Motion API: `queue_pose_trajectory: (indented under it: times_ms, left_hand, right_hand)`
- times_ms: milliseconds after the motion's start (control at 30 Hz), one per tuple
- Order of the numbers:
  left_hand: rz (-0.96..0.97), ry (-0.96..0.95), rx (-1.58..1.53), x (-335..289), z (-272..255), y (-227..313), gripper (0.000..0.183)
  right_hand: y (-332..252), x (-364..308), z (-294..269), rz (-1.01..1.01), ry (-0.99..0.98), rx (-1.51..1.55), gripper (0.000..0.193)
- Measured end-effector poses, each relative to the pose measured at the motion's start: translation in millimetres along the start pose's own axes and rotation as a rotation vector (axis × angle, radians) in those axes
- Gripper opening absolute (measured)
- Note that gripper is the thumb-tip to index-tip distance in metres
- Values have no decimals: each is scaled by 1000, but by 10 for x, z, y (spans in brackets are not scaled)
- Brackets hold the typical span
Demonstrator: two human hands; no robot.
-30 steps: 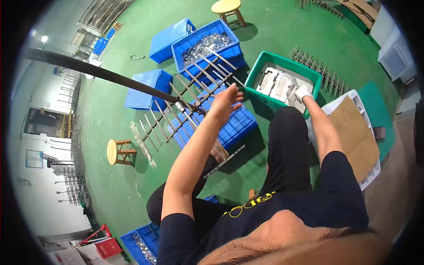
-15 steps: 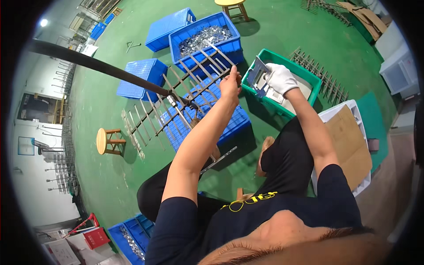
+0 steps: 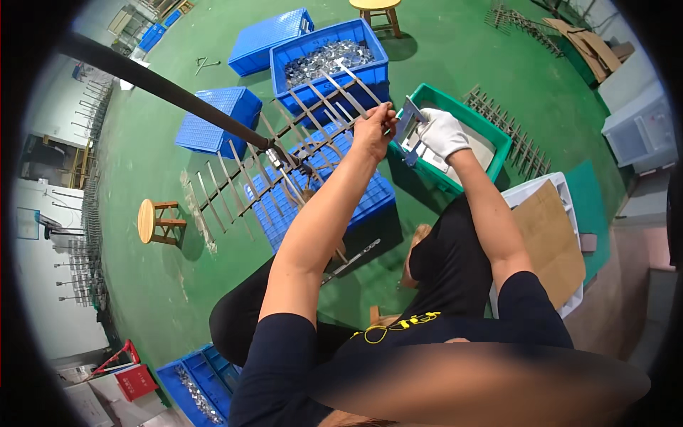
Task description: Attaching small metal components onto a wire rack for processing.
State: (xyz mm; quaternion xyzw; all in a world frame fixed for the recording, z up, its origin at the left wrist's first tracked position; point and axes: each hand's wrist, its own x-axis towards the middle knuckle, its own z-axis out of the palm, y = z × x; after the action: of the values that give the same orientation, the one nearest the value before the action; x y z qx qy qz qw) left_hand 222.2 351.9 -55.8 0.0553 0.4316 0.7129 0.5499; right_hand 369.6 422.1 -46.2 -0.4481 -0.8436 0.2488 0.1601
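My left hand [image 3: 374, 131], bare, is at the right end of a metal rack [image 3: 288, 128] with rows of thin prongs. Its fingers are closed together near a prong; what they pinch, if anything, is hidden. My right hand [image 3: 444, 134], in a white glove, is closed on a flat silver-blue metal plate [image 3: 409, 127], which is tilted beside my left fingertips. Below that hand stands a green bin [image 3: 504, 146] with pale contents. The rack hangs on a dark pole [image 3: 171, 92] above an upturned blue crate [image 3: 366, 196].
A blue bin [image 3: 370, 75] full of small metal pieces stands ahead, with blue crates [image 3: 267, 39] beside it. More racks [image 3: 516, 135] lie right of the green bin. Wooden stools [image 3: 148, 220] stand left and far ahead. Cardboard [image 3: 548, 242] lies in a white tray at right.
The view has shifted slightly. My left fingers have tipped from upright toward the right, closer to the plate. My right hand keeps its hold on the plate, which is turned a little.
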Motion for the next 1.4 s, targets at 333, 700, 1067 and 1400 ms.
queue_pose_trajectory:
  times_ms: [333, 700, 1067, 1400]
  left_hand:
    - [50, 49, -45, -9, -74, -92, 13]
    - [18, 97, 76, -34, -130, -31, 13]
    - [29, 127, 190, -8, -191, -23, 14]
    - [35, 117, 208, -15, -220, -26, 14]
  right_hand:
    - [74, -35, -33, 16, 5, 241, 20]
    - [75, -67, 70, 28, -1, 253, 20]
    - [-18, -92, 97, 7, 60, 170, 21]
    - [-57, -66, 197, 2, 45, 133, 22]
